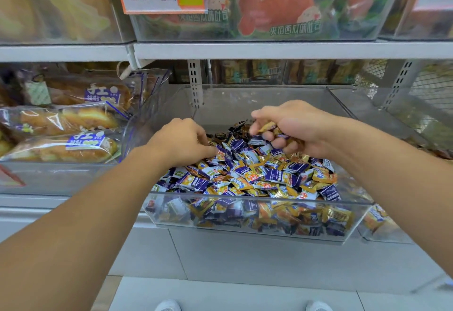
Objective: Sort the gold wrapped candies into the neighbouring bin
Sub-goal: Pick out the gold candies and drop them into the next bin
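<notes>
Gold wrapped candies [270,126] bunched in right hand's [294,126] curled grip, left hand [182,142] fingers-down pinching in bin [255,220].

Open-topped clear candy bin [245,215] sits under a white shelf [269,50]; open room lies between them. Clear side walls border the neighbouring bin [382,222] and bread bin [61,178].
</notes>
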Tool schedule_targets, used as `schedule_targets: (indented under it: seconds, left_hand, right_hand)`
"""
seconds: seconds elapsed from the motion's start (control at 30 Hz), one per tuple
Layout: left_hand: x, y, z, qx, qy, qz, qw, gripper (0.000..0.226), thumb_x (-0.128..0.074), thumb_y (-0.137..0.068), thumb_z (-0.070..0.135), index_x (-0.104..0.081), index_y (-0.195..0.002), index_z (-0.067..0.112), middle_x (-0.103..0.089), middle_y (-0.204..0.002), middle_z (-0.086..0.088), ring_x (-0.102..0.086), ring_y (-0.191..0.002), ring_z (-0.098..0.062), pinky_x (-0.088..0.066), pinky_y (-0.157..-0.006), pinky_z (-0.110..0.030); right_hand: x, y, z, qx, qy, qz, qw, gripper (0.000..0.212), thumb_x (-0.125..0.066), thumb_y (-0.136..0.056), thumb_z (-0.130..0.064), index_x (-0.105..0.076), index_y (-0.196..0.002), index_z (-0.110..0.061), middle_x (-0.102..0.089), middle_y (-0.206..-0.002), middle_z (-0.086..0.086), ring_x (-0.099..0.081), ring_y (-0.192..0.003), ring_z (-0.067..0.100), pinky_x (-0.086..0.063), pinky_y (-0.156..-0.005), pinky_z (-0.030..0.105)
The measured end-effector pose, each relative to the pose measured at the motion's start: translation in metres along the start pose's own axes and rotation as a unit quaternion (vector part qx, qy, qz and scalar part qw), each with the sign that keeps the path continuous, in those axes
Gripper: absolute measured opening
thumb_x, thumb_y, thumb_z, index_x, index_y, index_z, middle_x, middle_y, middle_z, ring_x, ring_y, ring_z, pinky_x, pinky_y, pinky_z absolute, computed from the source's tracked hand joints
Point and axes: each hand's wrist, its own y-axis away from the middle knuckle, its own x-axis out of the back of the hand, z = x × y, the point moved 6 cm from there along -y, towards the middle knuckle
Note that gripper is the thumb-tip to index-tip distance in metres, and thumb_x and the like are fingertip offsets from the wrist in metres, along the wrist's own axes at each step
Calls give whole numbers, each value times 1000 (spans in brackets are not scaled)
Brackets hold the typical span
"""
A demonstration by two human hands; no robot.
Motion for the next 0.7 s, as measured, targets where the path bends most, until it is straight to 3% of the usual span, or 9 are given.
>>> schedule_targets:
  seconds: [0.07,0.13,0.27,0.37,0.43,0.5,0.57,0.63,0.7]
  left_hand:
    - [-1,-3,-1,0,-45,-13,999,33,-74,-75,62,-74,-80,29,-68,-81,7,-64,-82,-19,-55,-77,-36]
    - [1,-4,-1,-6,-37,-12,999,30,-78,-77,53,-72,-72,24,-69,-71,4,-65,-74,-18,-56,-74,-35]
    - [-3,-6,-3,-4,-38,-56,998,37,-74,-81,53,-70,-73,18,-69,-72,-2,-65,-75,-21,-54,-71,-34]
    - [-3,-5,-4,-14,-44,-107,993,36,-74,-81,52,-71,-76,16,-69,-74,-2,-63,-75,-19,-50,-66,-30]
    - [3,-2,-2,-27,-37,-102,994,31,-79,-79,45,-70,-75,16,-67,-68,1,-59,-67,-15,-43,-58,-25]
    - [13,1,2,-40,23,-53,998,31,-80,-79,42,-69,-74,14,-66,-66,2,-55,-59,-11,-39,-52,-20]
    - [19,5,6,-21,202,-17,979,36,-74,-84,44,-67,-77,10,-61,-65,-1,-45,-51,-10,-37,-47,-18]
    - [16,7,22,20,430,-40,902,34,-68,-90,43,-62,-81,10,-51,-67,-1,-36,-49,-9,-31,-40,-17]
    - [8,7,53,41,577,-89,811,27,-65,-92,37,-58,-88,12,-49,-70,0,-36,-48,-7,-27,-35,-14]
  right_hand:
    - [9,1,-6,54,269,45,961,48,-68,-89,-49,-66,-72,-4,-46,-60,7,-41,-51,20,-35,-45,22]
    - [8,3,-6,72,433,51,897,49,-76,-82,-48,-58,-65,-5,-49,-60,10,-46,-56,23,-44,-54,30]
    - [5,0,4,49,506,46,860,45,-85,-71,-46,-71,-78,-4,-71,-73,6,-68,-72,24,-60,-72,40]
    - [-4,-4,5,63,535,28,842,35,-85,-74,-40,-66,-76,-10,-69,-75,5,-67,-74,25,-60,-75,42]
    - [-8,-5,2,82,545,32,834,36,-84,-77,-35,-58,-70,-11,-64,-72,6,-63,-70,25,-59,-73,42]
    - [-4,-4,-3,100,519,39,848,34,-83,-78,-33,-64,-75,-4,-68,-73,10,-62,-66,22,-57,-66,33]
    - [1,3,-11,118,448,19,886,32,-81,-81,-33,-71,-76,-3,-62,-60,8,-50,-52,17,-44,-49,22]
    - [5,15,-19,127,318,-6,940,29,-77,-84,-35,-70,-71,-10,-47,-48,0,-37,-42,14,-32,-40,19]
    - [11,29,-25,112,155,-37,981,28,-73,-88,-31,-63,-72,-10,-43,-52,-1,-34,-40,9,-25,-35,17]
